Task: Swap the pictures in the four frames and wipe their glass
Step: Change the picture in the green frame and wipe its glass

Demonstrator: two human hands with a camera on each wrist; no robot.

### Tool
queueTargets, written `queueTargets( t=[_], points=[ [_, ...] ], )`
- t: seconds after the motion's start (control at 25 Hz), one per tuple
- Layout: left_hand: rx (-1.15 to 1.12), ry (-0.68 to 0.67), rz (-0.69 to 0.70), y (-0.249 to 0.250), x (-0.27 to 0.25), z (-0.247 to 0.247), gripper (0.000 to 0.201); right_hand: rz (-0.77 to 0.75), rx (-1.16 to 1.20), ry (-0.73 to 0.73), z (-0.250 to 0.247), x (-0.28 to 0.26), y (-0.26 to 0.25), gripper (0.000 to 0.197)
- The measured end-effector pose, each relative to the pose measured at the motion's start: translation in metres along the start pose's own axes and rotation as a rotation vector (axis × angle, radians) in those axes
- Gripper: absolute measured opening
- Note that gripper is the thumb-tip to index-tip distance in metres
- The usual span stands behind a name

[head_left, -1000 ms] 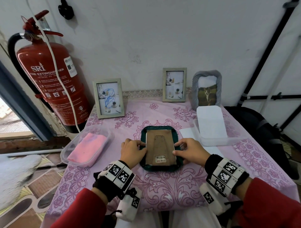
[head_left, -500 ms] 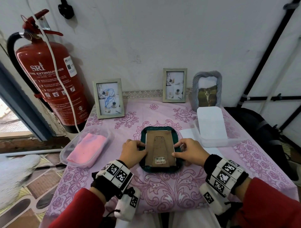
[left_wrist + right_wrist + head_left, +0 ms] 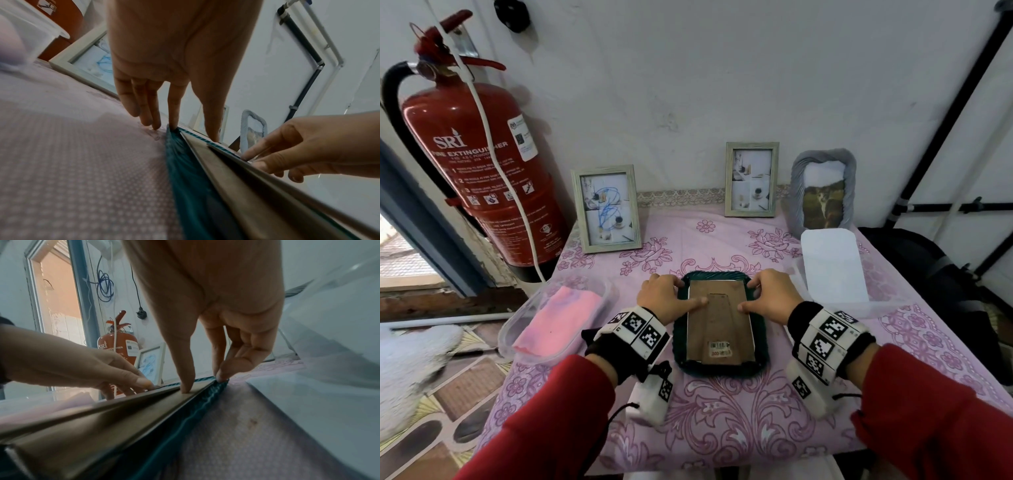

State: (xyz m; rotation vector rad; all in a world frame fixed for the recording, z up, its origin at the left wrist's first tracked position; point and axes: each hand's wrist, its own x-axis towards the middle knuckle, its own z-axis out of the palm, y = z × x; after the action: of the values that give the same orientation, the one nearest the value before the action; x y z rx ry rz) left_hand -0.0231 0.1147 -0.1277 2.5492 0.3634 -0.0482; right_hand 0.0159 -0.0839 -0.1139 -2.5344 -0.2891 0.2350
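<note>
You've got a dark green frame [image 3: 759,356] w/ a plain brown back board [image 3: 719,322], white barcode sticker [image 3: 719,346] near its bottom edge. Tablecloth [image 3: 739,421] is pale pink w/ purple floral scrolls. Two pale grey-green frames [image 3: 606,208] [image 3: 752,179] show whitish photos; the left one has a blue scribble. Ribbed grey frame [image 3: 822,188] has a green-brown photo. Cloth [image 3: 558,318] in the clear tub [image 3: 517,325] is pink, some lilac. Extinguisher [image 3: 479,164] red, white lettering. Your sleeves [image 3: 928,421] are red; wrist bands [image 3: 825,339] black-white checker codes.
</note>
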Motion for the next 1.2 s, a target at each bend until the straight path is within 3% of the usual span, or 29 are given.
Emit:
queueTargets(
  t=[0.24,0.4,0.84,1.2],
  points=[
    [-0.032,-0.006,0.000,-0.001,0.002,0.008,0.077,0.045,-0.036,0.000,0.006,0.008,0.002,0.058],
    [-0.034,0.026,0.008,-0.003,0.001,0.013,0.084,0.046,0.070,0.038,0.008,0.005,0.007,0.058],
    [-0.143,0.012,0.026,-0.005,-0.004,0.019,0.070,-0.029,0.172,0.041,0.009,0.001,0.015,0.060],
    [-0.197,0.002,0.011,-0.006,-0.004,0.019,0.078,-0.046,0.168,0.004,0.007,-0.001,0.015,0.058]
  ],
)
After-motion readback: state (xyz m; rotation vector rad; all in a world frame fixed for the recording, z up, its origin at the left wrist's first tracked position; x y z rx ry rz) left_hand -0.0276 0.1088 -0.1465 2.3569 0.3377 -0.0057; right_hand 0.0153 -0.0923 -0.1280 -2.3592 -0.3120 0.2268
